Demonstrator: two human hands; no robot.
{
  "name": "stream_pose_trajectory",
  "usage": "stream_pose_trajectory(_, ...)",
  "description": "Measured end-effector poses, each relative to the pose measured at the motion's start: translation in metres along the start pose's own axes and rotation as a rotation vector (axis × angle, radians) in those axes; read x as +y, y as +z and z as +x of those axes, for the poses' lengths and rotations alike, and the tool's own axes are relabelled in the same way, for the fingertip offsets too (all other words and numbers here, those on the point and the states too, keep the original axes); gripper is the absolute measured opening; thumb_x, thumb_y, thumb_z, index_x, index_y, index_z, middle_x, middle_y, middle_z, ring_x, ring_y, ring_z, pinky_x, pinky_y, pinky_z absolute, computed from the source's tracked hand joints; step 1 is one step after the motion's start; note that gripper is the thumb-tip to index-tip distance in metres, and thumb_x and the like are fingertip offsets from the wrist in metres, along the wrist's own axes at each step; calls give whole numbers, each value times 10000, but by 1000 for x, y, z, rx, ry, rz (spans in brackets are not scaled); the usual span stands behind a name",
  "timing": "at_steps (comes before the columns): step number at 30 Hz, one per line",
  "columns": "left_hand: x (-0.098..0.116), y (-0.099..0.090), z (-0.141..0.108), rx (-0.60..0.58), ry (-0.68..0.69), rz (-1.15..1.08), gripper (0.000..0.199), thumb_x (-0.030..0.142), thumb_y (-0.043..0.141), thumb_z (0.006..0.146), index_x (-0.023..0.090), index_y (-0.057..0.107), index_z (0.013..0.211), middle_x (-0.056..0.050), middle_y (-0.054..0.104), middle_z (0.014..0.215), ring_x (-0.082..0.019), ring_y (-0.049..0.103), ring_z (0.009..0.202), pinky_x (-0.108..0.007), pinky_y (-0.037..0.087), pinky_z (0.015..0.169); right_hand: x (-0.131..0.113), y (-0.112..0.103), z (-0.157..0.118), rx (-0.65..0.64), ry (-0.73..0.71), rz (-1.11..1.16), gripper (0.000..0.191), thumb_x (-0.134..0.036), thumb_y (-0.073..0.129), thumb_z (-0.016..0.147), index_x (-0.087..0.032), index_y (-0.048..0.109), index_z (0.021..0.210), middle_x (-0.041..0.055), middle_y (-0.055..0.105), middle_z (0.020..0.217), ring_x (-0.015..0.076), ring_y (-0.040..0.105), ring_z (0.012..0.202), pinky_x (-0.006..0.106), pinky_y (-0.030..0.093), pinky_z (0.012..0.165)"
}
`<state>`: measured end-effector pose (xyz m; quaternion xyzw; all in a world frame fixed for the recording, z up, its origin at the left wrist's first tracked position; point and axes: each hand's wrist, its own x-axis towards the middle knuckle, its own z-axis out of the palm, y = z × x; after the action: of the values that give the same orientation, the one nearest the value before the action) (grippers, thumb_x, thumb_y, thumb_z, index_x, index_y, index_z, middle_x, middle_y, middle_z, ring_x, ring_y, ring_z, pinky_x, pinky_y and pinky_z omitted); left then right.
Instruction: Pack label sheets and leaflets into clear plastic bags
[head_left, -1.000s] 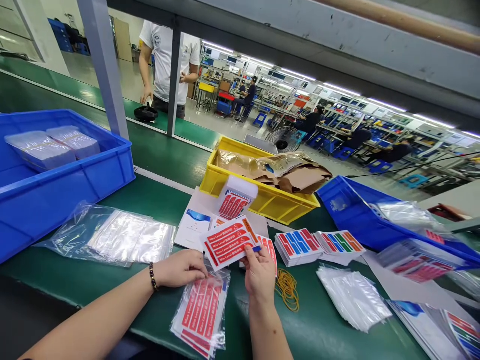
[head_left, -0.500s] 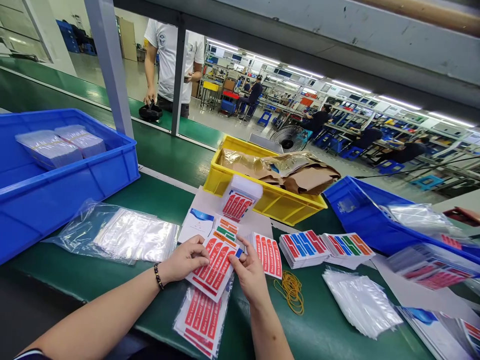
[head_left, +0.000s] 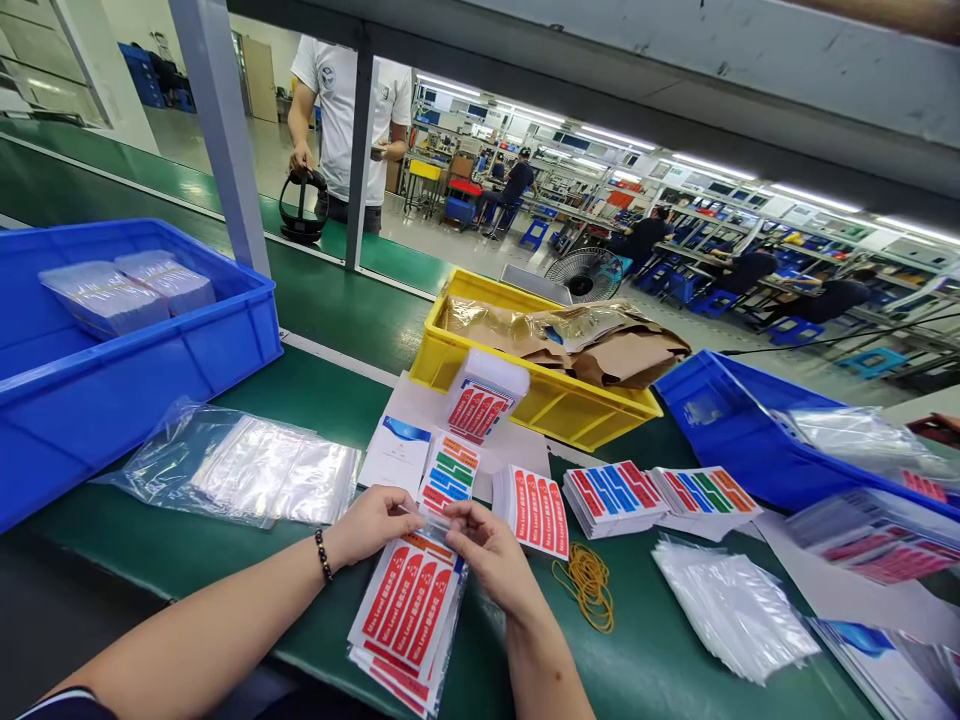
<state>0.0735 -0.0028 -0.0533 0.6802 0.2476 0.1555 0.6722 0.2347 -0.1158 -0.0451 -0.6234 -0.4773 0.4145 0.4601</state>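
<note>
My left hand (head_left: 381,525) pinches the left side of the mouth of a clear plastic bag, its fingers pressed together. My right hand (head_left: 484,550) closes on the right side of the same bag's top edge. Below both hands lies a pile of red-striped sticker sheets (head_left: 409,605) in clear plastic. Just beyond my fingers are a multicoloured sticker stack (head_left: 451,472) and a white booklet with a blue band (head_left: 395,455). To the right stand a red sticker stack (head_left: 541,512) and two banded multicoloured stacks (head_left: 611,497). Yellow rubber bands (head_left: 585,588) lie near my right hand.
A blue bin (head_left: 142,375) stands left, a yellow bin (head_left: 540,400) ahead, another blue bin (head_left: 720,425) right. Clear bags (head_left: 274,470) lie left, more bags (head_left: 731,610) right. Across the belt, a person (head_left: 345,120) holds a black object (head_left: 304,210).
The red sheet held between my hands has come down over the plastic-covered pile, and my hands are now at the bag's top edge. The person opposite has raised the black object upright.
</note>
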Motion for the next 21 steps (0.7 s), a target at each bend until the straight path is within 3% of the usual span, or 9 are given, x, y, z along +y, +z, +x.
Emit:
stream_pose_trajectory(4, -1, 1, 0, 54, 62, 40, 333, 381, 551, 711, 54, 564, 776, -81, 572, 782, -134, 498, 710, -242, 392, 660, -2, 1, 1, -8, 52, -17, 332, -312, 591, 724, -65, 538, 941, 23, 445, 682, 82, 396, 623, 225, 324, 610)
stream_pose_trajectory(13, 4, 0, 0, 45, 19, 81, 311, 354, 530, 688, 58, 559, 775, -84, 572, 804, -142, 507, 733, -247, 396, 680, -5, 3, 1, 31, 125, -89, 348, -343, 585, 687, -59, 581, 888, 49, 501, 713, 110, 443, 664, 246, 354, 647)
stream_pose_trajectory(17, 6, -2, 1, 35, -40, 28, 440, 496, 498, 694, 68, 485, 798, -29, 469, 671, -87, 401, 543, -216, 322, 493, -13, 2, 0, 92, 105, -117, 260, -247, 554, 696, -53, 601, 861, 61, 554, 750, 110, 470, 665, 239, 369, 641)
stream_pose_trajectory(21, 8, -4, 3, 3, -58, 72, 542, 633, 473, 678, 97, 422, 743, 3, 387, 600, -76, 340, 529, -213, 278, 505, -18, 1, 1, 114, 70, -96, 206, -169, 566, 667, -64, 632, 832, 51, 581, 758, 91, 487, 651, 211, 381, 629)
